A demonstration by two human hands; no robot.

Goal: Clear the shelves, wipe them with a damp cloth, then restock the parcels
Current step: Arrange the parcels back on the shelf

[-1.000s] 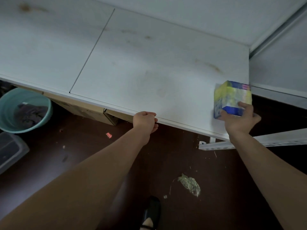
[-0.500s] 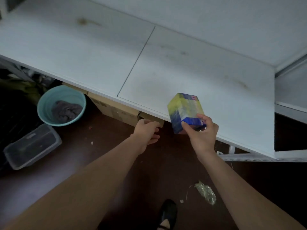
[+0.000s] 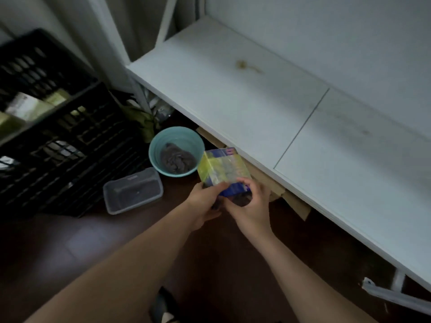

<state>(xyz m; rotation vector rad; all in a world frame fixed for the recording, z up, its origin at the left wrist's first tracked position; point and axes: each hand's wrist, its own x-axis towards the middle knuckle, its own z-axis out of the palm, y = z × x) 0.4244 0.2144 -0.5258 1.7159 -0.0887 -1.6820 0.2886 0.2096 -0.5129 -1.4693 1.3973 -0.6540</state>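
At frame centre, the left hand (image 3: 205, 201) and right hand (image 3: 250, 203) both grip a yellow-and-blue parcel (image 3: 222, 171) off the white shelf (image 3: 233, 94), beside the teal bowl (image 3: 154, 148) holding a grey cloth (image 3: 177, 160). Its print is too blurred to read.

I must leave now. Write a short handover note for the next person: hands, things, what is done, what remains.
Hands: left hand and right hand both hold the yellow and blue cardboard box, above the floor in front of the shelf.
Things: white shelf board bare, with brown stains. Grey cloth lies in the teal round bowl on the floor. Black plastic crate stands to the left.
Done: this shelf cleared.
Left: wipe, restock.
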